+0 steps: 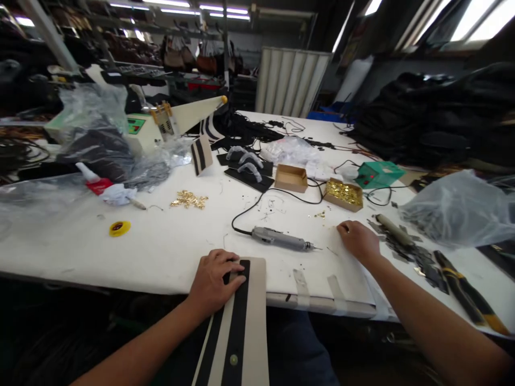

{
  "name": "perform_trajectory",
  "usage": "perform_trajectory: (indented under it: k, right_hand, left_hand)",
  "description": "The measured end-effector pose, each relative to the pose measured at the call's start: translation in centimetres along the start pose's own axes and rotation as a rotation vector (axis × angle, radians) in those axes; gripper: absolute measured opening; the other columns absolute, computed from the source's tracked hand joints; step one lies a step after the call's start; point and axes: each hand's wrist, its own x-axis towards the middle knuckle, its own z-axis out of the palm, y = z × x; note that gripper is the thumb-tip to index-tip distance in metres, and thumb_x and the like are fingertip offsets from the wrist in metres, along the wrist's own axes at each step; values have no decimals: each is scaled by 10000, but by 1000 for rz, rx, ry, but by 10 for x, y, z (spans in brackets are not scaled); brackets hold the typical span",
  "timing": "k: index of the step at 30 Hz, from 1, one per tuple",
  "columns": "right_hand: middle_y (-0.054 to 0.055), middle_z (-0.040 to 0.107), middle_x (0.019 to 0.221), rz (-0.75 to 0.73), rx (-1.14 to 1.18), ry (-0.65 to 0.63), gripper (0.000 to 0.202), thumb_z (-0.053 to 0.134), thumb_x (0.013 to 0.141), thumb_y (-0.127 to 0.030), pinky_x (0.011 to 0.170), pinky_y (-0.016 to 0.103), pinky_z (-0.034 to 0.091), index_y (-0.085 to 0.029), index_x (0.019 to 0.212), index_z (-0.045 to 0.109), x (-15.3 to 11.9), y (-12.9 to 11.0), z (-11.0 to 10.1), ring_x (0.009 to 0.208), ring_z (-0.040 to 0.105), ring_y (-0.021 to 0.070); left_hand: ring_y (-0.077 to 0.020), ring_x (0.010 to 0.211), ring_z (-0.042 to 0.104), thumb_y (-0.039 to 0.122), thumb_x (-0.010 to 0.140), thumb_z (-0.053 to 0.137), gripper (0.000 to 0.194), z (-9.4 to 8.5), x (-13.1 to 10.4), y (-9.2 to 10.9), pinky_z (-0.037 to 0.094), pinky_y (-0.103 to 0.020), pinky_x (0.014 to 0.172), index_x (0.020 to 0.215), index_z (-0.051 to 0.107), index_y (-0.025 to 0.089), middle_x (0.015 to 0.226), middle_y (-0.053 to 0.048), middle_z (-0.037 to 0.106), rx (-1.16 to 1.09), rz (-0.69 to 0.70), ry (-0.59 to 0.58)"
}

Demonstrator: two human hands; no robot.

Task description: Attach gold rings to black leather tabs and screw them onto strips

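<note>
My left hand [216, 280] rests on the upper end of a beige and black striped strip [255, 321], its fingers bent over the strip at the table's front edge. The strip hangs down toward my lap, with a round stud [234, 359] low on a black stripe. On the right, my right hand [359, 240] touches the tabletop with its fingertips pinched; anything between them is too small to make out. Between the hands lies a grey electric screwdriver [281, 239], its tip toward my right hand. Just beyond that hand are a few small gold pieces [320, 214].
Behind are an open cardboard box [291, 178], a box of gold pieces [343, 194] and a green power unit [380, 174]. Gold parts [189, 199] and a yellow tape roll [119, 229] lie left. Cutters [469, 292] and a plastic bag [461, 209] lie right.
</note>
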Motion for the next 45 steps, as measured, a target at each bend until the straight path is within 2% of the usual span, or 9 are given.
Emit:
perform_trajectory:
  k: [7, 12, 14, 16, 19, 23, 28, 37, 45]
  right_hand:
    - [207, 708, 1235, -41, -139, -65, 476, 349, 1063, -386, 706, 383, 441, -150, 1123, 758, 5, -5, -1, 943, 694, 304]
    - [177, 767, 1029, 32, 74, 110, 354, 481, 995, -364, 747, 376, 459, -158, 1043, 765, -15, -29, -29, 936, 701, 300]
    - [101, 742, 788, 13, 348, 124, 322, 541, 966, -404, 729, 352, 475, -167, 1030, 749, -45, -58, -41, 781, 696, 253]
    - [34, 678, 668, -108, 620, -73, 337, 576, 947, -489, 650, 329, 481, -190, 977, 729, -85, -99, -48, 633, 644, 211]
    - [1, 655, 709, -384, 801, -391, 282, 591, 959, -470, 640, 307, 478, -215, 900, 696, -142, -166, -44, 629, 608, 176]
    - [8, 682, 823, -542, 811, -408, 199, 595, 975, -350, 732, 311, 461, -225, 856, 694, -171, -220, -24, 788, 623, 184]
    - [11, 705, 875, -554, 741, -384, 136, 618, 966, -299, 792, 325, 453, -230, 881, 699, -165, -228, -11, 846, 635, 194]
    - [22, 706, 917, -582, 675, -390, 111, 616, 953, -262, 826, 336, 461, -237, 880, 696, -167, -234, -16, 885, 646, 207]
    - [32, 710, 863, -484, 638, -407, 121, 616, 937, -311, 789, 346, 472, -243, 879, 698, -168, -238, -15, 820, 640, 222]
  left_hand:
    - [-285, 1226, 587, 266, 836, 809, 168, -4, -2, 0, 437, -494, 990, 995, 797, 321, 1225, 1, 758, -34, -10, 11]
    - [-278, 1218, 587, 275, 835, 817, 174, -6, -3, 0, 437, -484, 978, 1004, 793, 311, 1223, 1, 756, -49, -13, 14]
    - [-278, 1217, 586, 278, 837, 816, 177, -5, -4, 0, 435, -484, 974, 1009, 789, 308, 1226, -1, 757, -48, -8, 17]
    - [-281, 1221, 582, 279, 842, 813, 179, -5, -4, -1, 430, -488, 980, 1017, 783, 305, 1229, -5, 757, -41, 0, 23]
    - [-280, 1218, 582, 291, 848, 813, 179, -5, -5, -2, 433, -488, 974, 1022, 778, 303, 1223, -2, 758, -26, 1, 23]
    - [-282, 1218, 577, 321, 859, 807, 172, -6, -5, -3, 440, -492, 954, 1026, 770, 295, 1232, -5, 752, -7, 7, 10]
    - [-276, 1223, 574, 341, 869, 805, 183, -7, -5, -4, 438, -486, 958, 1033, 749, 280, 1231, -7, 751, -20, 22, 15]
    - [-281, 1224, 563, 365, 887, 791, 197, -4, -6, -8, 431, -490, 957, 1054, 735, 274, 1243, -19, 746, -28, 24, 20]
    - [-292, 1238, 561, 396, 909, 765, 203, -5, -5, -9, 430, -502, 959, 1068, 734, 275, 1256, -32, 742, -24, 16, 7]
